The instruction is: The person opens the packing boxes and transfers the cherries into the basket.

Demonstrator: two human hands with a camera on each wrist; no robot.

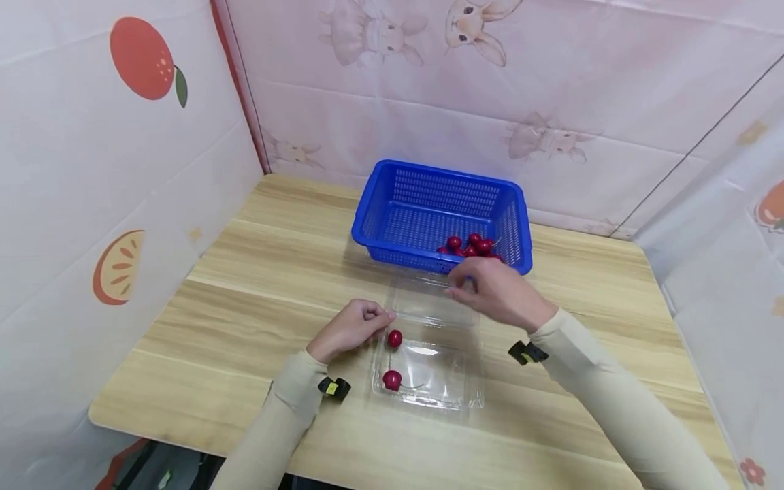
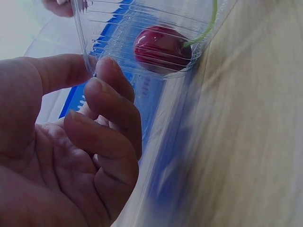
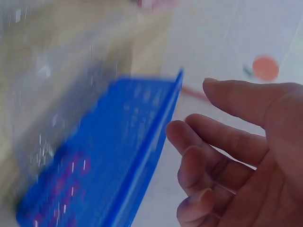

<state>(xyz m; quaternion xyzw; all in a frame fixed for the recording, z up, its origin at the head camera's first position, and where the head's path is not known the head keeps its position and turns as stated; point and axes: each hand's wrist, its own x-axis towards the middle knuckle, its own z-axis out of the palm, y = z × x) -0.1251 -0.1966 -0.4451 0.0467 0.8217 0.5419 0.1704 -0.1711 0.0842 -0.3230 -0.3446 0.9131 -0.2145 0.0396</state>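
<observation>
A clear plastic clamshell box (image 1: pixel 433 401) lies with its lid folded back on the table. Two red cherries (image 1: pixel 395 338) sit along its left side; the left wrist view shows one cherry (image 2: pixel 161 49) with a green stem through the ribbed wall. My left hand (image 1: pixel 353 327) pinches the box's rim at the left between thumb and index finger. Over the lid and the near rim of a blue basket (image 1: pixel 388 254), my right hand (image 1: pixel 499 292) hovers with nothing in it. Its thumb stands apart from the loosely bent fingers in the right wrist view.
Several cherries (image 1: pixel 474 240) are heaped in the basket's near right corner. The basket stands at the back of the wooden table (image 1: pixel 245 320), close to the printed back curtain (image 1: pixel 392 116). More curtain hangs on the left and right sides.
</observation>
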